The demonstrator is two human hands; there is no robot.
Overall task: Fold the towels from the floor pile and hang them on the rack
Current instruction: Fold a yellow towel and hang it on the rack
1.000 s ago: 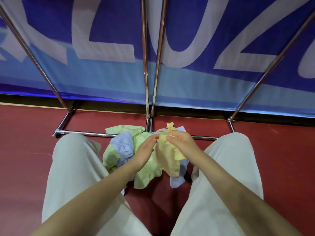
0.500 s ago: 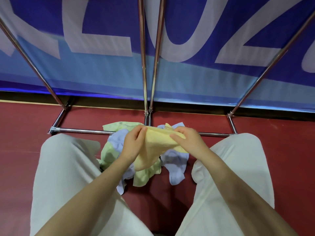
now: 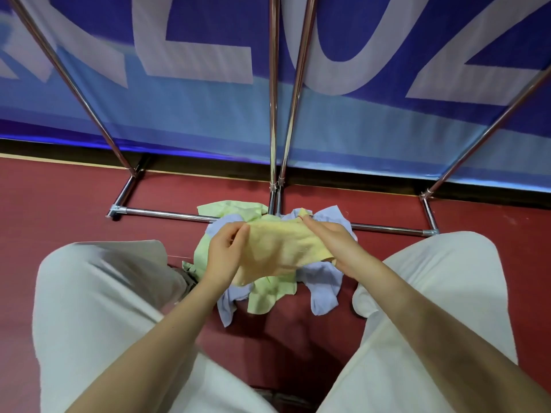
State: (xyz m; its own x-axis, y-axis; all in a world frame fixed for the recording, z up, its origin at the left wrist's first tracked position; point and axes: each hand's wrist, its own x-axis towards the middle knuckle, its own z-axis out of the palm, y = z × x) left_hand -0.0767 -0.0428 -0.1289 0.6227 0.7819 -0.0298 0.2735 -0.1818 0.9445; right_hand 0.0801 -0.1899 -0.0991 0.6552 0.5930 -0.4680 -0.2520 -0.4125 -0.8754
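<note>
**Yellow towel stretched between two hands above floor pile**

A person in pale trousers (image 3: 98,293) crouches on a dark red floor (image 3: 53,198), knees spread to either side of a heap of cloths. The left hand (image 3: 225,254) pinches one end of a yellow towel (image 3: 283,248), thumb and fingers curled in a narrow grip on the edge. The towel spans between the hands, lifted just above the pile, its lower edge sagging. The right hand (image 3: 334,242) holds the other end, its grip closed on the cloth with the fingertips at the top corner. Beneath lie crumpled green towels (image 3: 268,293) and light blue towels (image 3: 323,290), resting on the floor and touching the base bar of a chrome rack (image 3: 167,214). The rack's poles rise in front of a blue banner (image 3: 193,120) with large white letters.
</note>
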